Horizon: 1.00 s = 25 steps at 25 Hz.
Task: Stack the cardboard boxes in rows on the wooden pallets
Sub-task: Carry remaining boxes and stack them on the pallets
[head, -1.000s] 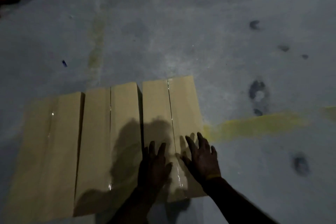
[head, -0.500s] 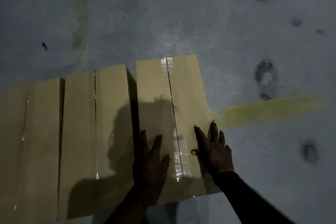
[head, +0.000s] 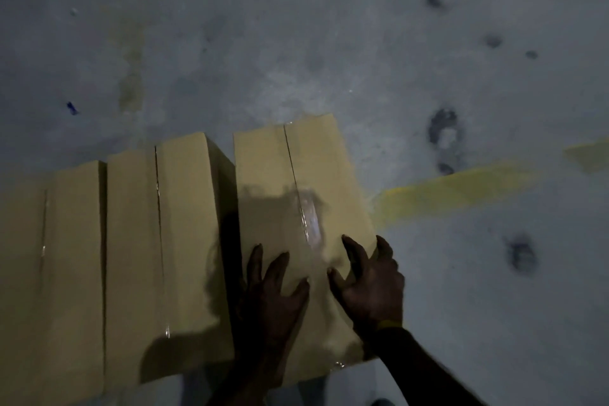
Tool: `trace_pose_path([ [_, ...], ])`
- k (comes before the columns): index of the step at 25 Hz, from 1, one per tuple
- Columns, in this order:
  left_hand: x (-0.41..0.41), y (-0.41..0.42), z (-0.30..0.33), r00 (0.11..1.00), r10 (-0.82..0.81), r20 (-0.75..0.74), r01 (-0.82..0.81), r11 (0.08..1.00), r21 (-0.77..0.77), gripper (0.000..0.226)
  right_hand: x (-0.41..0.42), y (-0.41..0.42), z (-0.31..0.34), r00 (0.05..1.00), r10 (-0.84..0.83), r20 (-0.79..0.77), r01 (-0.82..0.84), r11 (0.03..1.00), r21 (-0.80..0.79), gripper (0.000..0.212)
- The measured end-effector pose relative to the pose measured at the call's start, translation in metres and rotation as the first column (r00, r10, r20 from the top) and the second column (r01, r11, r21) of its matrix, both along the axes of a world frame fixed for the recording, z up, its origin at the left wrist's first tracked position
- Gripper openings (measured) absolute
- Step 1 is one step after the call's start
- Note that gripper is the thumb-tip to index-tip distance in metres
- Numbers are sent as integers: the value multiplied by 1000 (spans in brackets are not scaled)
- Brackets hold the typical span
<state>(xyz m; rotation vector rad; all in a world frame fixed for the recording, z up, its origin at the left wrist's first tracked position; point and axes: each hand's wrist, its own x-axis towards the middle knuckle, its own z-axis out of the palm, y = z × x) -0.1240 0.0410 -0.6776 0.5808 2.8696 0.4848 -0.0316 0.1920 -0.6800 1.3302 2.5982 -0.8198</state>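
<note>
Both hands down flat on top of the right-hand box point(head: 296, 208), and neither one is wrapped round it. Left hand point(head: 273, 300) lies palm-down near the box's close end, fingers spread and straight, pressing on the lid just left of the tape seam point(head: 308, 221). Right hand point(head: 372, 287) sits on the other side of that seam, fingers splayed and slightly bent, the outer ones right at the box's right edge, a yellow band point(head: 389, 325) at the wrist.

Only the head view to work from, and it is dim. That box runs long, its axis pointing away from the person and leaning a touch to the left, with the seam tracking straight down the length. So the bulk of the box stretches out ahead of the fingertips, while its near end sits under the palms.

To its left, a dark gap, then the middle box point(head: 184, 241) and the left box point(head: 66, 273), side by side in a row, all laid the same way. Around them, grey concrete floor point(head: 329, 43) with dark scuffs and a worn yellow stripe point(head: 461, 184) off to the right.
</note>
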Motion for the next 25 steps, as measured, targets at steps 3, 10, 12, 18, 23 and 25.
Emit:
trace_pose_path([
  [3, 13, 12, 44, 997, -42, -62, 41, 999, -15, 59, 23, 1, 42, 998, -56, -4, 55, 998, -40, 75],
  [10, 65, 34, 137, 948, -309, -78, 306, 951, -53, 63, 95, 6, 159, 955, -290, -59, 294, 953, 72, 69],
  [12, 80, 37, 159, 947, -319, -30, 320, 947, 37, 65, 116, 6, 183, 938, -334, -89, 341, 936, 82, 67],
  [18, 158, 9, 230, 897, -436, 76, 419, 891, 173, 59, 211, -49, 245, 852, -498, -158, 521, 837, 168, 65],
  [23, 234, -1, 268, 775, -628, -70, 629, 760, 164, 57, 306, -96, 287, 715, -673, -188, 699, 697, 162, 65],
  [25, 277, -8, 282, 726, -681, -94, 686, 708, 167, 57, 354, -118, 300, 648, -738, -188, 761, 623, 183, 65],
])
